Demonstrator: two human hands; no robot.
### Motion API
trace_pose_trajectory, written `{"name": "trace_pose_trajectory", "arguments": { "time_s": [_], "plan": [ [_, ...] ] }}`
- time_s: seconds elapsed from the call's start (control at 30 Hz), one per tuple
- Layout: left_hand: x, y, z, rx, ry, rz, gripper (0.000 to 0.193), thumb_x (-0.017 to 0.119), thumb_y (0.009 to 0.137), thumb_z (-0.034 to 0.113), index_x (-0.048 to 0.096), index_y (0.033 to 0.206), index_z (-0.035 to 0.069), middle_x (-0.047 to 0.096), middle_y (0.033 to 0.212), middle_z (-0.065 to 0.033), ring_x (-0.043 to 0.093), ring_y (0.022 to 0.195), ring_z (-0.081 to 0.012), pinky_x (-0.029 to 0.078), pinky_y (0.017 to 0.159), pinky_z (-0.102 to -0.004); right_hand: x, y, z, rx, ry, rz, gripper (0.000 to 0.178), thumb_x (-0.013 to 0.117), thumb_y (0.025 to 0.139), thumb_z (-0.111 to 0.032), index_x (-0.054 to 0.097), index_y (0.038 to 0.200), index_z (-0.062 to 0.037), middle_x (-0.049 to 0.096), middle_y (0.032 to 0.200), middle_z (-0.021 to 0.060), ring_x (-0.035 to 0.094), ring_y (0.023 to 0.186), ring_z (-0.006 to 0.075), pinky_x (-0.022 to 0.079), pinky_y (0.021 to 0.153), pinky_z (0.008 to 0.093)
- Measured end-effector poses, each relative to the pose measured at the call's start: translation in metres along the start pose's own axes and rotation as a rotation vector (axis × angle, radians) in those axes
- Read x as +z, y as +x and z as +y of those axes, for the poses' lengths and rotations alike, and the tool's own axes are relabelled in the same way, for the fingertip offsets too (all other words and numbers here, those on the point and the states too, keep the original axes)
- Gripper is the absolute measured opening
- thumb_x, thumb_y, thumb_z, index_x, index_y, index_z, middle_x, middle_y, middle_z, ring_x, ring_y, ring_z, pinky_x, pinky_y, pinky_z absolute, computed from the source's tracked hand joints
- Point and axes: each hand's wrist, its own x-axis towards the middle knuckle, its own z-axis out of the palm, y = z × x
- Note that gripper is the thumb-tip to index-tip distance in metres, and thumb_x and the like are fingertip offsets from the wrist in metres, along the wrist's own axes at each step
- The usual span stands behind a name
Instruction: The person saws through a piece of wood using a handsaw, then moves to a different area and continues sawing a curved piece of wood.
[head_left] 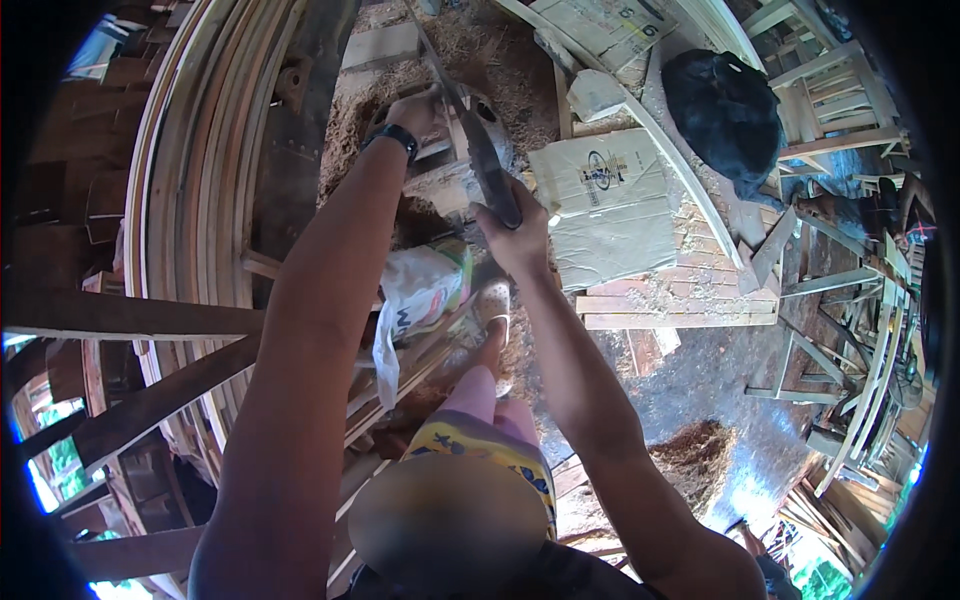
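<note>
My right hand (515,230) is wrapped round the near end of a long, dark, narrow blade-like tool (479,145). It slants away from me to the upper left; whether it is a saw or a machete I cannot tell. My left hand (415,112), with a dark band at the wrist, is beside the blade with its fingers curled. What those fingers hold, if anything, is hidden. Under and beside the tool is a rounded, greyish object (498,128) with a dark opening, near pale wood pieces (440,185).
Long stacked boards (200,130) run along the left. A flattened cardboard sheet (605,195) lies on slatted wood (680,320) to the right, below a black bag (722,120). A white plastic bag (415,295) sits by my foot. Sawdust (695,460) is heaped on the floor.
</note>
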Motion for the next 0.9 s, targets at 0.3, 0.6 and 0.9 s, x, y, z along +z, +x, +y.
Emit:
{"name": "trace_pose_trajectory", "arguments": {
  "time_s": [0.3,0.6,0.9],
  "plan": [
    [0.007,-0.005,0.003,-0.090,0.169,-0.063,0.039,0.039,0.105,0.026,0.060,0.136,0.017,0.074,0.106,-0.0157,0.071,0.102,-0.0322,0.057,0.083,-0.0445,-0.009,0.024,-0.043,0.053,0.000,-0.141,0.064,0.070,0.091,-0.018,0.047,0.150,-0.0079,0.076,0.105,0.0163,0.075,0.092,0.0238,0.055,0.078,0.0357],
    [-0.001,-0.006,0.033,-0.128,0.141,0.002,0.038,0.036,0.107,0.024,0.064,0.123,0.005,0.074,0.102,-0.0219,0.071,0.098,-0.0385,0.055,0.088,-0.0485,-0.071,-0.097,-0.069,-0.010,-0.122,-0.067,0.050,0.068,0.094,-0.010,0.058,0.142,-0.0099,0.073,0.089,0.0191,0.072,0.074,0.0197,0.053,0.065,0.0317],
    [0.004,-0.006,0.034,-0.273,-0.092,0.005,0.038,0.037,0.106,0.017,0.057,0.135,0.002,0.072,0.111,-0.0229,0.070,0.103,-0.0383,0.053,0.091,-0.0489,-0.154,-0.196,-0.129,0.119,-0.316,-0.217,0.046,0.066,0.089,0.000,0.061,0.135,0.0003,0.075,0.100,0.0209,0.074,0.074,0.0210,0.055,0.062,0.0321]
  ]
}}
